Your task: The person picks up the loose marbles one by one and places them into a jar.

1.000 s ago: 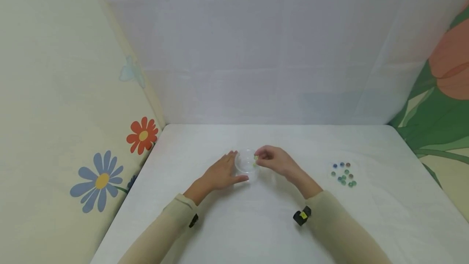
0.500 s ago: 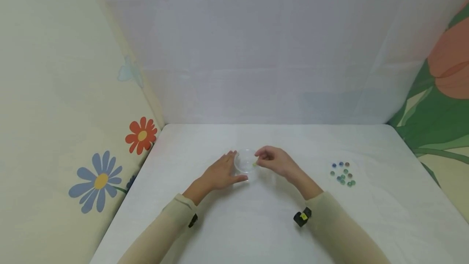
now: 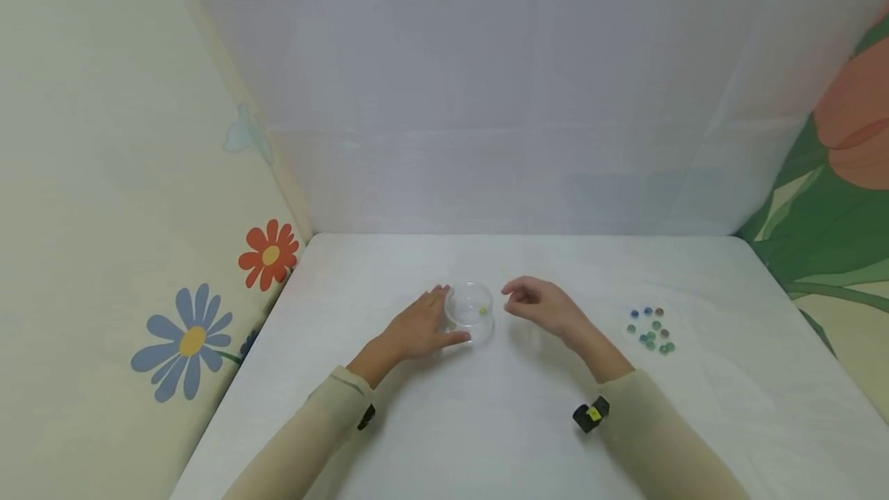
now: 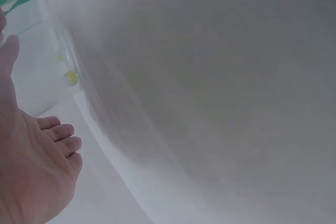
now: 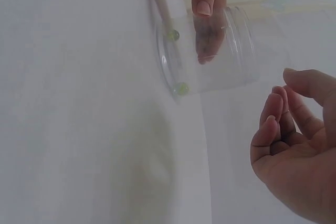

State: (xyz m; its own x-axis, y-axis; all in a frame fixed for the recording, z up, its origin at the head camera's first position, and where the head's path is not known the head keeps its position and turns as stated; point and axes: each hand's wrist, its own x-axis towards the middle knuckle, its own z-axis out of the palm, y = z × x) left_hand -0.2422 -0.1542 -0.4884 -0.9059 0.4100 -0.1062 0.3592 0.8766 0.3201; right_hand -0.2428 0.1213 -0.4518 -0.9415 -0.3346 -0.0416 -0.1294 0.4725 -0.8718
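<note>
Clear plastic, the jar [image 3: 470, 310] stands at the frame's centre on the white table [image 3: 444, 423], with a yellow-green bead [image 3: 482, 311] inside it. The left hand [image 3: 417, 328] steadies its left side, thumb and fingers resting against the wall. Just right of the jar, the right hand [image 3: 538, 303] hovers with loosely curled fingers, holding nothing. One bead looks freshly dropped in, so the step seems to be between pickups. Fetching another would call for reaching to the beads [image 3: 649, 329] at centre right.
</note>
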